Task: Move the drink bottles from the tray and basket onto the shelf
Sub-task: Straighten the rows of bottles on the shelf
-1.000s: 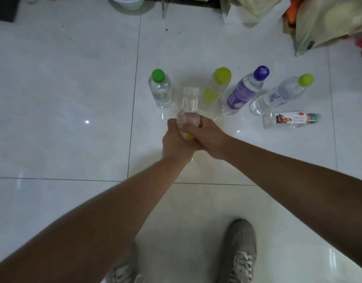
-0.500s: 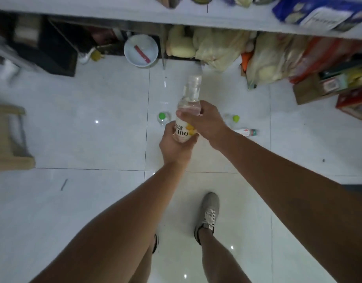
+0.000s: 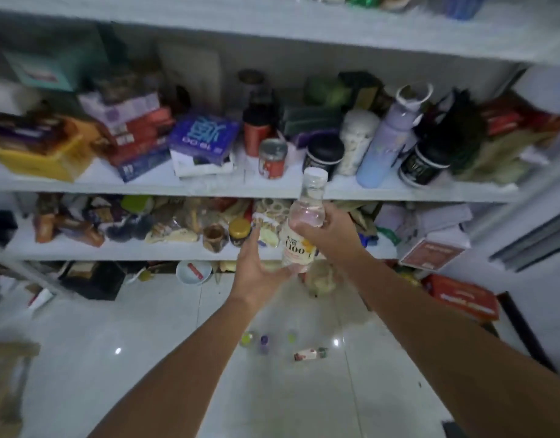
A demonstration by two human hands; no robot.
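Shelf (image 3: 209,188); bottle (image 3: 299,246) apparently in right hand (image 3: 331,230)

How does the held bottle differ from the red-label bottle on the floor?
The held bottle is upright in the right hand; the red-label bottle lies on its side on the floor. The held bottle's label is pale, the red-label bottle's red and white. Both are small labelled bottles.

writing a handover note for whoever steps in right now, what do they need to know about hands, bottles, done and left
Right hand: grips the white-capped bottle by its upper body, upright, in front of the shelf.
Left hand: open, fingers against the bottle's base.
Done: this bottle is up at shelf height, not yet set down.
Left: place it on the shelf, then fetch the standing floor bottles, at least three, and the lying bottle.
No tray or basket in view.
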